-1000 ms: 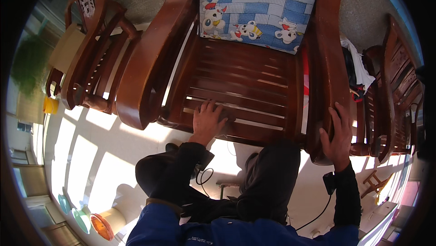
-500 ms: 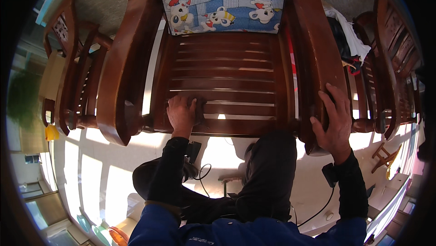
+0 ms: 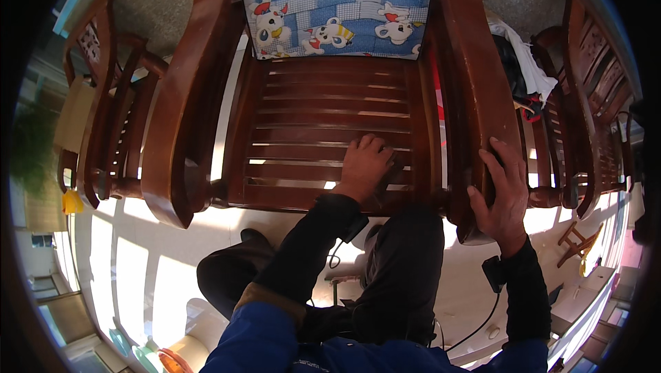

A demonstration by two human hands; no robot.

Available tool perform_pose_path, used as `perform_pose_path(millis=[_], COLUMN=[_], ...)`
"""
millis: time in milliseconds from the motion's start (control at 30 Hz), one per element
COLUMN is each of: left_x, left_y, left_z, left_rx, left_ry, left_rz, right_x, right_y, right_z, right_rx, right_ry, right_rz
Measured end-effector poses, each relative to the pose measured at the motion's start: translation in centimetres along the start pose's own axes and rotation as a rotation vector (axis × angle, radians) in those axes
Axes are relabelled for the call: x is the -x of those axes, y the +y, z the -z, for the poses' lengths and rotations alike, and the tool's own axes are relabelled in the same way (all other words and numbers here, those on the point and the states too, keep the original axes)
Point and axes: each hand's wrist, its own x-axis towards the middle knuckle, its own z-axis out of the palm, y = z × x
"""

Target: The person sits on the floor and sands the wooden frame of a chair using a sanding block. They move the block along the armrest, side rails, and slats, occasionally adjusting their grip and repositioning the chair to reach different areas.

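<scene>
A dark brown wooden armchair with a slatted seat fills the middle. My left hand presses down on the front right part of the seat, its fingers curled under. At its right side shows a dark patch; whether that is a cloth or a shadow, I cannot tell. My right hand rests open on the front end of the right armrest, with fingers spread over the wood. Against the chair's back stands a blue and white cushion printed with cartoon bears.
More wooden chairs stand on both sides, a left chair and a right chair. White and dark cloths lie over the right one. A small wooden stool is at the lower right. Cables hang from my wrists, above the sunlit floor.
My left hand has slid across the seat from the front left to the front right. My right hand stays on the armrest. The view has shifted slightly.
</scene>
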Motion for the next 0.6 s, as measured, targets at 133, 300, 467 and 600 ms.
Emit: perform_pose_path(millis=[133,300,467,600], left_x=[1.6,4.3,6.1,4.3], left_y=[-5.2,-14.5,-19.2,-17.4], left_z=[2.0,6.0,7.9,6.5], left_rx=[-0.087,-0.282,-0.296,-0.282], left_ry=[-0.027,0.011,0.045,-0.057], left_rz=[0.169,0.432,0.550,0.587], right_x=[0.1,0.1,0.0,0.0], right_y=[0.1,0.0,-0.2,-0.2], right_z=[-0.1,-0.1,0.1,0.0], right_rx=[0.013,-0.004,-0.028,-0.029], right_ry=[0.004,0.002,0.015,0.014], right_rz=[0.008,-0.004,-0.012,-0.015])
